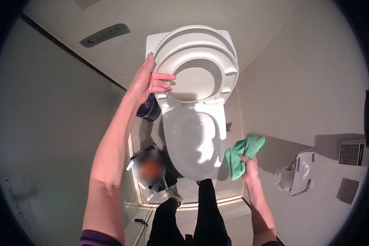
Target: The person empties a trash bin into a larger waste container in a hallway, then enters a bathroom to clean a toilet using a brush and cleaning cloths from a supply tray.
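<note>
A white toilet stands before me, its seat point(229, 61) and lid point(196, 32) both raised against the tank. My left hand point(149, 78) is at the left edge of the raised seat, fingers apart and holding nothing; whether it touches the seat I cannot tell. Low on the right, beside the toilet bowl point(192, 141), my right hand point(249, 166) grips a crumpled green cloth point(244, 153).
A dark bin point(153, 112) with a purple liner stands left of the toilet. A black container point(169, 178) with partly blurred contents is on the floor near my foot. On the right wall are a toilet paper holder point(302, 172) and a keypad panel point(350, 153). Frosted glass point(55, 123) borders the left.
</note>
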`<state>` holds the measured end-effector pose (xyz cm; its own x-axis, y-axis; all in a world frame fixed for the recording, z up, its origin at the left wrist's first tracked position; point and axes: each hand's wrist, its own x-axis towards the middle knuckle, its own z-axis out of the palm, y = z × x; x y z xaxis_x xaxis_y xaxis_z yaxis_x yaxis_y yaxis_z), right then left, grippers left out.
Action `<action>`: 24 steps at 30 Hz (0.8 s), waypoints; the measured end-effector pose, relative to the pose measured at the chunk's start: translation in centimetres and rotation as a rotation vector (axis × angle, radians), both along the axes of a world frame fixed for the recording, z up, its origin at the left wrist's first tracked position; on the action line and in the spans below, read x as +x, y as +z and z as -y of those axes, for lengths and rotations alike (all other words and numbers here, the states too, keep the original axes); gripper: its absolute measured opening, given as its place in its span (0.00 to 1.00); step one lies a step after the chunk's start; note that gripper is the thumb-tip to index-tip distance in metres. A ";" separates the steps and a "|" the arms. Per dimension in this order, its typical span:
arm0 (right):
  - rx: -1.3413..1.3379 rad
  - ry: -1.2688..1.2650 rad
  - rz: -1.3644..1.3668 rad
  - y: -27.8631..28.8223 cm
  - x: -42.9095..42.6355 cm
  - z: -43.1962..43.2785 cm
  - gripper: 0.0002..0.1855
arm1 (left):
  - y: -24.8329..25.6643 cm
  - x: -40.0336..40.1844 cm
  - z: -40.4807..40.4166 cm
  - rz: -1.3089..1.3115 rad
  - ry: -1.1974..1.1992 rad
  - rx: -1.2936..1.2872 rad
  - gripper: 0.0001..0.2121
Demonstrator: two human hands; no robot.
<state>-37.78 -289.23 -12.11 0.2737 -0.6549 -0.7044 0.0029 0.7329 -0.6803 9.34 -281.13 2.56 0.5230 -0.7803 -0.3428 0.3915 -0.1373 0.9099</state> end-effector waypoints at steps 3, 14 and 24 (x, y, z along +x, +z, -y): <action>-0.212 0.059 -0.169 -2.2 -0.9 9.3 0.30 | -1.5 -1.0 1.5 -0.022 -0.035 0.023 0.31; -1.345 0.550 -0.790 10.3 30.4 24.2 0.31 | -0.9 -6.6 -1.1 -0.189 0.290 0.022 0.22; -1.790 1.136 -0.957 9.7 44.1 11.0 0.29 | -3.8 -13.4 -7.4 -0.212 0.491 0.101 0.08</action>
